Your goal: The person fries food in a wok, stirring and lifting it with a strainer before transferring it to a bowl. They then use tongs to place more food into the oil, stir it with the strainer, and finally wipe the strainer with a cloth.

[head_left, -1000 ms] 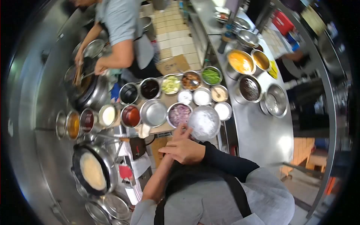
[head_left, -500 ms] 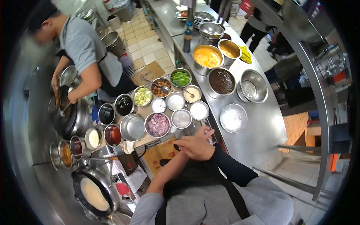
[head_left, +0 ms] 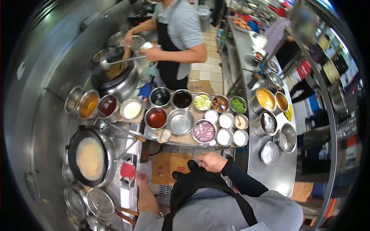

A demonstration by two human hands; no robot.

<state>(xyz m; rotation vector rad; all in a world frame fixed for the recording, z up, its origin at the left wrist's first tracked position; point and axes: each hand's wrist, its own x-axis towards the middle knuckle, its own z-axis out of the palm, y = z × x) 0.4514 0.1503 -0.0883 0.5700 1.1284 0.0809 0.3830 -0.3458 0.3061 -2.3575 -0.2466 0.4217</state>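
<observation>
My left hand [head_left: 142,178] is low beside the stove's front edge, close to a red cloth-like piece [head_left: 127,170]. Its fingers are small and partly hidden. In front of my apron, my right hand [head_left: 212,161] is curled closed; what its fingers hold, if anything, is hidden. To the left, a black wok [head_left: 71,154] on the burner holds a pale round pancake-like sheet [head_left: 90,158]. A ladle with a wooden handle [head_left: 139,138] lies beyond it. Chopped red onion [head_left: 204,131] fills a bowl ahead of my right hand.
Several bowls stand ahead, with red sauce [head_left: 156,118], cut green vegetable [head_left: 202,102] and white powder [head_left: 224,136]. Strainers [head_left: 101,203] lie at lower left. A steel counter [head_left: 256,173] runs along the right. A co-worker [head_left: 181,34] stirs another wok ahead.
My hands, together before, are now apart; the left has moved to the stove side. My view has turned left, showing more of the wok. The co-worker now holds a ladle over their wok.
</observation>
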